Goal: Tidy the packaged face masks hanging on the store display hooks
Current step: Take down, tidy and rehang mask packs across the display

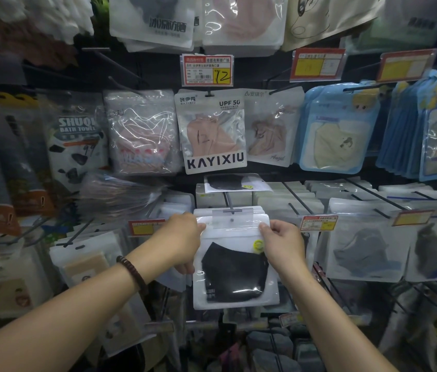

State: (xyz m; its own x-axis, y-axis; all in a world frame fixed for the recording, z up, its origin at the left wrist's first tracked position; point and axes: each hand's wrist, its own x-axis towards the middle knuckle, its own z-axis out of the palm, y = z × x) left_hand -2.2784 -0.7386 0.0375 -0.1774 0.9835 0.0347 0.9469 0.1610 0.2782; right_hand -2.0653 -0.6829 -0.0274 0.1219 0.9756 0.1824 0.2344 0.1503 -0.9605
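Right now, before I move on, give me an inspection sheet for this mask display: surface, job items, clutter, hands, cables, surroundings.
Surface: display rack, dark, with wire hooks carrying rows of packs.
Job's things: black mask pack hangs at the front of its hook, below a clear label holder.
Clutter: stray pack with a dark mask appears to lie flat on the stacks behind.
Grippers: left hand grips the front pack's left edge; right hand pinches its upper right edge.
Cables: nothing seen.
Surroundings: KAYIXIU pink mask pack, price tag marked 12, blue packs, bath towel pack.
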